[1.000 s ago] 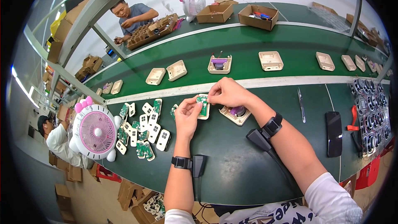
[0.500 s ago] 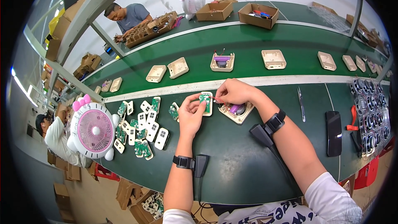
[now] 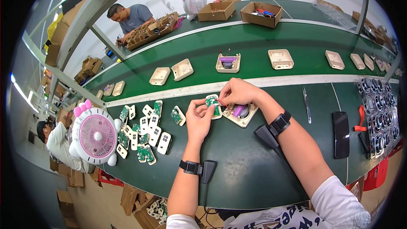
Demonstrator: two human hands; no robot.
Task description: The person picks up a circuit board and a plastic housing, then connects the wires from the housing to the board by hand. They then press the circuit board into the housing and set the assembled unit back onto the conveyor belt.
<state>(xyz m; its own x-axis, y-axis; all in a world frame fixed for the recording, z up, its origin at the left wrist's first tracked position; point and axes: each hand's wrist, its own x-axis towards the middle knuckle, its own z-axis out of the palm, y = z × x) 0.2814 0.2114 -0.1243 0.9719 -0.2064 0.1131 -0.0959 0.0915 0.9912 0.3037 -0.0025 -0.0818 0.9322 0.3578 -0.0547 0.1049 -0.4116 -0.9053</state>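
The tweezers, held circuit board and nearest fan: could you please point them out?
Tweezers [image 3: 307,105]: head view, mid-length.
Held circuit board [image 3: 217,111]: head view, lower green face.
Nearest fan [image 3: 98,136]: head view, central hub.

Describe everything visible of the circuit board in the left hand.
The green circuit board looks roughly rectangular, dotted with small pale components, and lies against a cream, plastic-looking panel with rounded corners. Its component side faces up. The left hand's grip holds it from the left, thumb across its face. A red wire shows at its right side; the right hand's grip is there too, its exact contact unclear. An open cream housing sits just right.
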